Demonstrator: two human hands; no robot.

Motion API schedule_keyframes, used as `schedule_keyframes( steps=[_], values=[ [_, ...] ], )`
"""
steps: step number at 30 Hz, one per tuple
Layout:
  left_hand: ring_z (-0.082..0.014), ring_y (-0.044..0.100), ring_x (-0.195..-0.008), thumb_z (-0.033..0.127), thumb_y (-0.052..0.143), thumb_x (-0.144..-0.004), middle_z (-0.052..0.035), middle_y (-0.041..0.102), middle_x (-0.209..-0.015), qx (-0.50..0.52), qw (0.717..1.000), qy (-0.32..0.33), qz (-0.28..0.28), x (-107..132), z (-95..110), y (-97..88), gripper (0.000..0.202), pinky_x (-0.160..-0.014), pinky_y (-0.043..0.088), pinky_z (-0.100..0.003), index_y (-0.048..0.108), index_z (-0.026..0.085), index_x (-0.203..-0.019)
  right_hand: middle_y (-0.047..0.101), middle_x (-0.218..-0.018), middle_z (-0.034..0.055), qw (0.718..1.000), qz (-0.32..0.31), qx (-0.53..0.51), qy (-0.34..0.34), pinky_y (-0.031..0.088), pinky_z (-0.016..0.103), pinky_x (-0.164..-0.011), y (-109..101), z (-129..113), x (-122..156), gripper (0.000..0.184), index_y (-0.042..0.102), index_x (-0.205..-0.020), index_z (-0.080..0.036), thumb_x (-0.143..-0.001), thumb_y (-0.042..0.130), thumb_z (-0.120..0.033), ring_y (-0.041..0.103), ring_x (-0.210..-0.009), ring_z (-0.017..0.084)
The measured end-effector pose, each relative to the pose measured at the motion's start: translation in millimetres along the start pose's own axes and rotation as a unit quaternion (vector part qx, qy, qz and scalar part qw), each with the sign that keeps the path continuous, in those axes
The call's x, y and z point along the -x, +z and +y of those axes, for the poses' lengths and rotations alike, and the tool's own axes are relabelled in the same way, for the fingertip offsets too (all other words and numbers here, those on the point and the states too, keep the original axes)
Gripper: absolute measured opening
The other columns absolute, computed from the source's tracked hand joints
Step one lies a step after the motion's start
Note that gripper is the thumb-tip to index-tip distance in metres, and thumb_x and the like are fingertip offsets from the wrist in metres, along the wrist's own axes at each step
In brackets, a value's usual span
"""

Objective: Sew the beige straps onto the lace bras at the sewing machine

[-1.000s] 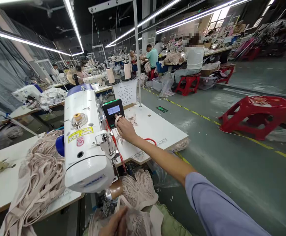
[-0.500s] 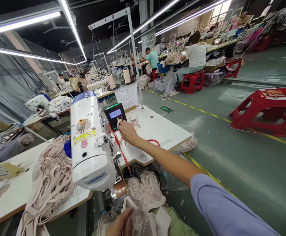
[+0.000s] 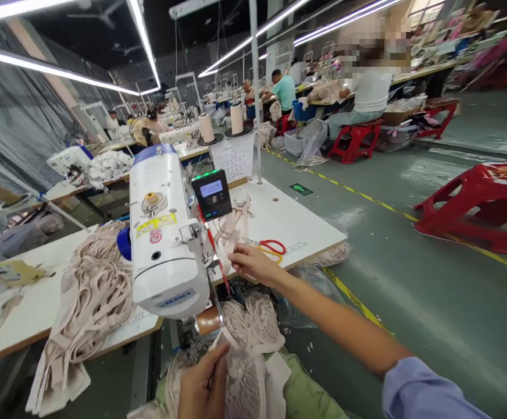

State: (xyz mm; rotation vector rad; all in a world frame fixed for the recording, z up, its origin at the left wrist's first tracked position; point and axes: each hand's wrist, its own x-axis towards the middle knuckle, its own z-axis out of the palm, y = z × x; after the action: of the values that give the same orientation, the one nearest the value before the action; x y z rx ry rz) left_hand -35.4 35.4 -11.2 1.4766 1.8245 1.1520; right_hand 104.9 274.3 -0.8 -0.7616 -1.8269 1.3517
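Note:
My left hand [image 3: 204,381], low in the view, is closed on the edge of a beige lace bra [image 3: 247,372] lying over my lap. My right hand [image 3: 253,265] pinches a pale strap [image 3: 226,251] at the front of the white table, beside the sewing machine [image 3: 166,233]. Scissors with red and yellow handles [image 3: 273,249] lie just behind that hand. Above it stands the control panel [image 3: 212,195], its screen lit. More beige strap pieces [image 3: 240,212] lie on the tabletop behind the pinched one.
A heap of beige straps [image 3: 100,285] covers the table left of the machine and hangs over its edge. Two thread cones [image 3: 236,119] stand at the back. A red stool [image 3: 480,203] is on the floor at right. Co-workers [image 3: 369,96] sit farther off.
My right hand has left the control panel's buttons and come down and toward me, taking hold of a pale strap. The scissors are now uncovered. My left hand stays on the bra.

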Motion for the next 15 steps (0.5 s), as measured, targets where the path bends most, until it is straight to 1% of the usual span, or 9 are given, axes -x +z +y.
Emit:
schedule_keyframes(
  steps=[2, 4, 5, 7, 9, 11, 12, 14, 15],
  values=[
    [-0.0181, 0.074, -0.077, 0.044, 0.054, -0.094, -0.007, 0.079, -0.096, -0.01, 1.0, 0.009, -0.02, -0.2, 1.2, -3.2, 0.033, -0.07, 0.058, -0.021, 0.076, 0.023, -0.105, 0.053, -0.062, -0.0046, 0.991, -0.072, -0.089, 0.069, 0.044, 0.021, -0.05, 10.9, 2.7, 24.0, 0.033, 0.051, -0.083, -0.018, -0.084, 0.058, -0.051, 0.052, -0.052, 0.009],
    [-0.0176, 0.074, -0.081, 0.036, 0.052, -0.096, -0.0073, 0.078, -0.1, -0.023, 0.998, 0.007, -0.05, -0.8, 0.4, -6.9, 0.03, -0.072, 0.058, -0.022, 0.074, 0.021, -0.111, 0.053, -0.061, -0.0057, 0.97, -0.119, -0.166, 0.134, 0.041, 0.02, -0.05, 21.2, 6.0, 36.3, 0.035, 0.053, -0.083, -0.018, -0.078, 0.068, -0.05, 0.05, -0.051, 0.008],
    [-0.0178, 0.074, -0.084, 0.033, 0.051, -0.096, -0.0075, 0.078, -0.103, -0.026, 0.998, 0.003, -0.06, -1.1, -0.4, -8.6, 0.03, -0.073, 0.058, -0.022, 0.073, 0.021, -0.112, 0.053, -0.061, -0.0061, 0.961, -0.133, -0.185, 0.155, 0.04, 0.02, -0.05, 26.2, 7.9, 38.5, 0.035, 0.054, -0.082, -0.018, -0.076, 0.071, -0.048, 0.05, -0.051, 0.008],
    [-0.0184, 0.074, -0.09, 0.03, 0.05, -0.096, -0.0081, 0.077, -0.107, -0.023, 0.998, -0.009, -0.066, -1.7, -1.8, -10.9, 0.03, -0.075, 0.058, -0.023, 0.072, 0.02, -0.114, 0.054, -0.061, -0.0061, 0.959, -0.148, -0.182, 0.161, 0.039, 0.02, -0.05, 35.6, 11.1, 38.1, 0.032, 0.055, -0.081, -0.018, -0.076, 0.071, -0.045, 0.049, -0.05, 0.008],
    [-0.0178, 0.074, -0.085, 0.029, 0.049, -0.097, -0.0081, 0.077, -0.102, -0.017, 0.997, -0.03, -0.07, -2.4, -1.8, -12.0, 0.031, -0.072, 0.058, -0.023, 0.071, 0.019, -0.116, 0.055, -0.063, -0.0055, 0.97, -0.139, -0.144, 0.14, 0.041, 0.022, -0.052, 43.5, 12.2, 34.6, 0.026, 0.054, -0.079, -0.019, -0.078, 0.068, -0.041, 0.05, -0.052, 0.009],
    [-0.0169, 0.073, -0.077, 0.03, 0.048, -0.097, -0.0079, 0.078, -0.095, -0.009, 0.996, -0.047, -0.076, -3.4, -1.0, -12.2, 0.033, -0.067, 0.057, -0.022, 0.07, 0.018, -0.118, 0.057, -0.067, -0.0036, 0.989, -0.096, -0.066, 0.085, 0.046, 0.026, -0.058, 49.8, 11.1, 30.2, 0.02, 0.054, -0.076, -0.021, -0.08, 0.065, -0.037, 0.054, -0.059, 0.013],
    [-0.0169, 0.073, -0.076, 0.031, 0.048, -0.097, -0.008, 0.078, -0.094, -0.005, 0.996, -0.05, -0.078, -4.2, -0.6, -12.2, 0.033, -0.066, 0.057, -0.022, 0.07, 0.018, -0.118, 0.059, -0.07, -0.002, 0.996, -0.07, -0.021, 0.05, 0.048, 0.029, -0.064, 52.6, 10.3, 27.9, 0.018, 0.056, -0.076, -0.021, -0.081, 0.063, -0.036, 0.057, -0.065, 0.015],
    [-0.0178, 0.073, -0.082, 0.031, 0.048, -0.097, -0.0088, 0.077, -0.1, 0.0, 0.996, -0.046, -0.081, -5.9, -0.3, -11.9, 0.033, -0.069, 0.057, -0.023, 0.07, 0.018, -0.118, 0.064, -0.081, 0.0019, 0.998, -0.031, 0.052, -0.016, 0.05, 0.035, -0.078, 58.1, 8.9, 23.1, 0.014, 0.059, -0.075, -0.022, -0.082, 0.061, -0.033, 0.06, -0.082, 0.02],
    [-0.0183, 0.073, -0.085, 0.03, 0.048, -0.097, -0.0091, 0.077, -0.104, 0.0, 0.996, -0.04, -0.08, -6.8, -0.4, -11.8, 0.032, -0.072, 0.057, -0.024, 0.07, 0.019, -0.117, 0.065, -0.088, 0.0038, 0.996, -0.02, 0.077, -0.038, 0.05, 0.038, -0.084, 60.8, 8.6, 20.8, 0.013, 0.061, -0.074, -0.022, -0.082, 0.061, -0.031, 0.06, -0.09, 0.022]
  ],
)
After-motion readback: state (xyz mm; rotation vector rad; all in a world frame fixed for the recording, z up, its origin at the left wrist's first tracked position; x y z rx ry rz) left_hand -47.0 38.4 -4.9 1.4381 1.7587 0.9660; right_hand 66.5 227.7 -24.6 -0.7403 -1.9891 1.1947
